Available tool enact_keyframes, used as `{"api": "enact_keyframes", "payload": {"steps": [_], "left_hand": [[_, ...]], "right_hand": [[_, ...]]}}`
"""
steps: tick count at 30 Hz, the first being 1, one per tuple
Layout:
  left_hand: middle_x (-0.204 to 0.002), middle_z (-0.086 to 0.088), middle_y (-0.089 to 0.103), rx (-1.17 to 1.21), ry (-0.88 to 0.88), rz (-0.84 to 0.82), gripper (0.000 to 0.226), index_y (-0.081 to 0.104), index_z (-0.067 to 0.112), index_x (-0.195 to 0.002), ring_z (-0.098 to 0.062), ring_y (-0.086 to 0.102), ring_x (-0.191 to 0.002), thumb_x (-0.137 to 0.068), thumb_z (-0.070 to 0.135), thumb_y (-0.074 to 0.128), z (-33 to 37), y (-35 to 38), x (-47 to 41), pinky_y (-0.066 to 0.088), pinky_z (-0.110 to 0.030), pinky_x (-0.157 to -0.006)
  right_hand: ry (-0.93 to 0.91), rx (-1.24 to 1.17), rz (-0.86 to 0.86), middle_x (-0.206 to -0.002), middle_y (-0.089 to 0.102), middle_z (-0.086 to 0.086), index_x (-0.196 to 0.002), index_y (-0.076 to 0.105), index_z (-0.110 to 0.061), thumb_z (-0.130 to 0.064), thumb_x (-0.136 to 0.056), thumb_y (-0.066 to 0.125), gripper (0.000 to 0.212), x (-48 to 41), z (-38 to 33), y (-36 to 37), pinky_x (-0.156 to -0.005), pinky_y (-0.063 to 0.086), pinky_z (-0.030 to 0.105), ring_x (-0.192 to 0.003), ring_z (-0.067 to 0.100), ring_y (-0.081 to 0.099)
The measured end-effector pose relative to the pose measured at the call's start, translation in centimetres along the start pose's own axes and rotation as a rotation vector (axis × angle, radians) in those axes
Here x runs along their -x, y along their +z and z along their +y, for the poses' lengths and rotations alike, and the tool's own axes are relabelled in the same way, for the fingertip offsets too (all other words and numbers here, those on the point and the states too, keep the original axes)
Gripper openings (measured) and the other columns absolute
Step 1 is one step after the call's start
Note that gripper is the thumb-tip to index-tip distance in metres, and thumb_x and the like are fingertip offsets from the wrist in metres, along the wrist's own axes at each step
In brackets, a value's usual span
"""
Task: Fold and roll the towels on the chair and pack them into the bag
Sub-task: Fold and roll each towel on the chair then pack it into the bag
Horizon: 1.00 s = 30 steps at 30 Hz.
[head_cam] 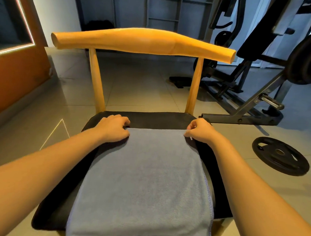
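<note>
now both hands (113, 127) (198, 130) pinch towel (145, 179) corners.

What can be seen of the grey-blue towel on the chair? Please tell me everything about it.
The towel is pale grey-blue, of soft, fluffy cloth, with a stitched hem along its right and near edges. It lies flat and smooth on the chair's black seat, and its near edge hangs over the seat's front. The left hand and the right hand grip its two far corners.

Towel (145, 179) on chair (143, 40); weight plate (280, 155) right.
</note>
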<state>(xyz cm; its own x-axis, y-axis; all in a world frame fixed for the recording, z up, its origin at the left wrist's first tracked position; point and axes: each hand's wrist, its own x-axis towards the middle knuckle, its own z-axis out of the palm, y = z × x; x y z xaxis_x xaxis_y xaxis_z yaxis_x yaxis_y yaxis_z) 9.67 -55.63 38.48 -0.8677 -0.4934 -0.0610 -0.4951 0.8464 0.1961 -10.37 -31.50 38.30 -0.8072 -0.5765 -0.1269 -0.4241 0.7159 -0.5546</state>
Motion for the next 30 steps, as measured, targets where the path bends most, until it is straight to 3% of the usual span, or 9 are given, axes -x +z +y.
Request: {"api": "enact_keyframes", "payload": {"steps": [3, 7, 10, 12, 14, 17, 21, 25, 30], "left_hand": [[-0.098, -0.002, 0.071, 0.223, -0.087, -0.164, 0.026, 0.068, 0.016, -0.104, -0.02, 0.064, -0.095, -0.086, 0.034, 0.077, -2.5, -1.9, -0.8, 0.051, -0.032, -0.079], [-0.097, -0.012, 0.071, 0.442, -0.201, -0.25, 0.024, 0.072, 0.007, -0.088, -0.022, 0.063, -0.094, -0.088, 0.03, 0.077, -4.3, -3.0, -1.4, 0.046, -0.03, -0.073], [-0.094, -0.01, 0.067, 0.573, -0.271, -0.234, 0.023, 0.074, 0.01, -0.086, -0.021, 0.056, -0.093, -0.092, 0.032, 0.072, -5.5, -3.5, -1.7, 0.043, -0.031, -0.075], [-0.09, -0.01, 0.065, 0.683, -0.322, -0.212, 0.025, 0.077, 0.007, -0.098, -0.019, 0.053, -0.081, -0.095, 0.031, 0.069, -6.1, -4.0, -1.9, 0.041, -0.03, -0.069], [-0.088, -0.011, 0.065, 0.779, -0.358, -0.162, 0.022, 0.077, 0.006, -0.104, -0.014, 0.052, -0.069, -0.097, 0.025, 0.068, -6.3, -4.3, -2.1, 0.036, -0.024, -0.058], [-0.09, -0.012, 0.071, 0.88, -0.385, 0.023, 0.011, 0.077, 0.008, -0.1, -0.012, 0.056, -0.062, -0.095, 0.014, 0.07, -6.0, -4.7, -2.4, 0.04, -0.019, -0.053], [-0.099, -0.013, 0.072, 0.991, -0.325, 0.233, 0.009, 0.073, 0.009, -0.101, -0.018, 0.071, -0.071, -0.093, 0.014, 0.072, -5.3, -5.4, -2.5, 0.055, -0.021, -0.055], [-0.103, -0.01, 0.071, 1.053, -0.236, 0.345, 0.013, 0.073, 0.011, -0.104, -0.023, 0.075, -0.082, -0.092, 0.015, 0.072, -4.6, -6.5, -1.1, 0.06, -0.022, -0.061], [-0.102, -0.008, 0.073, 1.005, -0.126, 0.403, 0.015, 0.073, 0.011, -0.106, -0.021, 0.076, -0.084, -0.092, 0.016, 0.072, -4.5, -7.2, 2.5, 0.062, -0.024, -0.068]], "right_hand": [[-0.001, -0.114, -0.023, -0.076, 0.065, 0.008, -0.079, 0.065, -0.007, -0.011, -0.086, 0.076, 0.014, 0.3, -0.3, -0.6, -0.063, 0.051, 0.031, -0.075, 0.019, 0.06], [0.09, -0.363, -0.079, -0.07, 0.062, 0.007, -0.083, 0.068, -0.008, -0.012, -0.085, 0.079, 0.012, 0.4, 0.2, -1.9, -0.05, 0.042, 0.025, -0.059, 0.015, 0.05], [0.16, -0.595, -0.008, -0.083, 0.069, 0.011, -0.098, 0.074, -0.002, -0.008, -0.088, 0.076, 0.011, -0.2, 0.1, -2.1, -0.048, 0.047, 0.024, -0.058, 0.014, 0.056], [0.181, -0.686, 0.098, -0.086, 0.072, 0.014, -0.103, 0.073, -0.002, -0.004, -0.092, 0.072, 0.011, -0.7, -0.5, -1.8, -0.05, 0.052, 0.025, -0.055, 0.016, 0.062], [0.165, -0.742, 0.18, -0.086, 0.073, 0.016, -0.105, 0.071, -0.002, -0.003, -0.096, 0.067, 0.01, -1.0, -1.2, -1.6, -0.052, 0.056, 0.027, -0.052, 0.017, 0.067], [0.108, -0.764, 0.27, -0.088, 0.073, 0.016, -0.107, 0.068, -0.003, -0.005, -0.1, 0.06, 0.011, -1.3, -2.0, -1.5, -0.056, 0.06, 0.028, -0.059, 0.02, 0.073], [0.012, -0.801, 0.361, -0.098, 0.074, 0.013, -0.11, 0.071, -0.005, -0.005, -0.098, 0.063, 0.014, -1.0, -2.8, -2.1, -0.075, 0.065, 0.036, -0.075, 0.022, 0.077], [-0.062, -0.83, 0.405, -0.098, 0.075, 0.009, -0.106, 0.073, -0.008, -0.007, -0.098, 0.064, 0.012, 0.8, -3.8, -3.7, -0.076, 0.064, 0.032, -0.08, 0.02, 0.077], [-0.124, -0.739, 0.363, -0.105, 0.074, 0.012, -0.108, 0.074, -0.008, -0.008, -0.097, 0.066, 0.014, 4.0, -4.0, -5.1, -0.084, 0.063, 0.039, -0.089, 0.025, 0.076]]}}
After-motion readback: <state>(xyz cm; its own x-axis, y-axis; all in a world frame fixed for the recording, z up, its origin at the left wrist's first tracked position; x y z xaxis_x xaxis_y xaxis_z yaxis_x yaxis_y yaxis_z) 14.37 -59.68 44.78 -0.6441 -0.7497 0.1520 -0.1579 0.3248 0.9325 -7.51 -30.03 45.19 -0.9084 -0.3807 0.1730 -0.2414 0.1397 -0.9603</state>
